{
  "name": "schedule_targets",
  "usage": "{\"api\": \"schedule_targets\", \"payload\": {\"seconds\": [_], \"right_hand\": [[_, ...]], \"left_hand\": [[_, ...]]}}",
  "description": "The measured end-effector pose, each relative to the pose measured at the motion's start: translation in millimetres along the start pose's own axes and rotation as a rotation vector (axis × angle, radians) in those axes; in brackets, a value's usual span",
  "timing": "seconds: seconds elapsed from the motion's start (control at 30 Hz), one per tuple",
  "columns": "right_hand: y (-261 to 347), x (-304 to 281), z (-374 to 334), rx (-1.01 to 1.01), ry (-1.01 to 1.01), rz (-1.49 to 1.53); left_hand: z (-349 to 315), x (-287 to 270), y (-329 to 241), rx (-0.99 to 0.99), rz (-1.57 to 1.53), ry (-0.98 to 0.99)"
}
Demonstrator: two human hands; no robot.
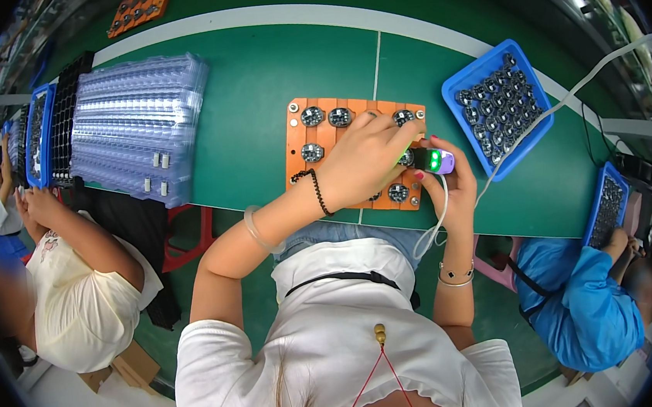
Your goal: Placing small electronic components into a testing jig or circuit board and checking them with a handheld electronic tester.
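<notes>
An orange board (298,134) lies on the green table in front of me, with several round dark electronic modules (312,117) set on it. My left hand (368,157) reaches over the board, its fingers bent and closed near the right side; what they pinch is hidden. In my right hand (457,180), just off the board's right edge, is a small purple and black device (438,161) with lit green lights. A white cable (445,201) hangs down from it. The device's black end reaches toward a module by my left fingertips; I cannot tell whether they touch.
A blue tray (451,84) of round modules stands to the right, with a white cord (565,99) crossing it. Stacked clear plastic trays (133,127) sit at the left. Another orange board (140,9) lies beyond the table. Co-workers sit on both sides.
</notes>
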State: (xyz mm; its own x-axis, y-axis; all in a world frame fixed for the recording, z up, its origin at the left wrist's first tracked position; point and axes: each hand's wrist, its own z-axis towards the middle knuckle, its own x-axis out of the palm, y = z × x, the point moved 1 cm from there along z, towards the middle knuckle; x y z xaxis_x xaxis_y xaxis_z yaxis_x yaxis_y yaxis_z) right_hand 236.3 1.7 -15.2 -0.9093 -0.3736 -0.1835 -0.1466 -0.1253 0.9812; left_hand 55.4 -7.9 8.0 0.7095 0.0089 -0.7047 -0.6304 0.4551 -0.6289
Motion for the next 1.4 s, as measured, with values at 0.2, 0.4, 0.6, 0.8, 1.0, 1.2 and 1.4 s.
{"api": "schedule_targets", "payload": {"seconds": [0.2, 0.4, 0.6, 0.8, 1.0, 1.2, 1.4], "right_hand": [[2, -13, -3, -0.045, -0.329, 0.184], [15, -6, -4, -0.025, -0.225, 0.179], [20, 3, -4, -0.103, -0.083, 0.093], [24, 10, 3, -0.203, 0.042, -0.167], [26, 14, 1, -0.217, 0.004, 0.015], [28, 19, -7, 0.048, -0.14, 0.324], [25, 8, -8, -0.074, -0.305, 0.263]], "left_hand": [[-2, 2, -1, -0.069, 0.082, 0.058], [-11, -17, -1, -0.012, 0.063, -0.013], [-21, -20, 8, -0.005, 0.237, 0.0], [-17, -25, -4, -0.021, 0.107, -0.038], [-15, -29, -9, -0.03, -0.014, -0.188], [-22, -35, -6, -0.057, 0.009, -0.128], [-33, -21, 8, 0.056, 0.285, -0.038]]}}
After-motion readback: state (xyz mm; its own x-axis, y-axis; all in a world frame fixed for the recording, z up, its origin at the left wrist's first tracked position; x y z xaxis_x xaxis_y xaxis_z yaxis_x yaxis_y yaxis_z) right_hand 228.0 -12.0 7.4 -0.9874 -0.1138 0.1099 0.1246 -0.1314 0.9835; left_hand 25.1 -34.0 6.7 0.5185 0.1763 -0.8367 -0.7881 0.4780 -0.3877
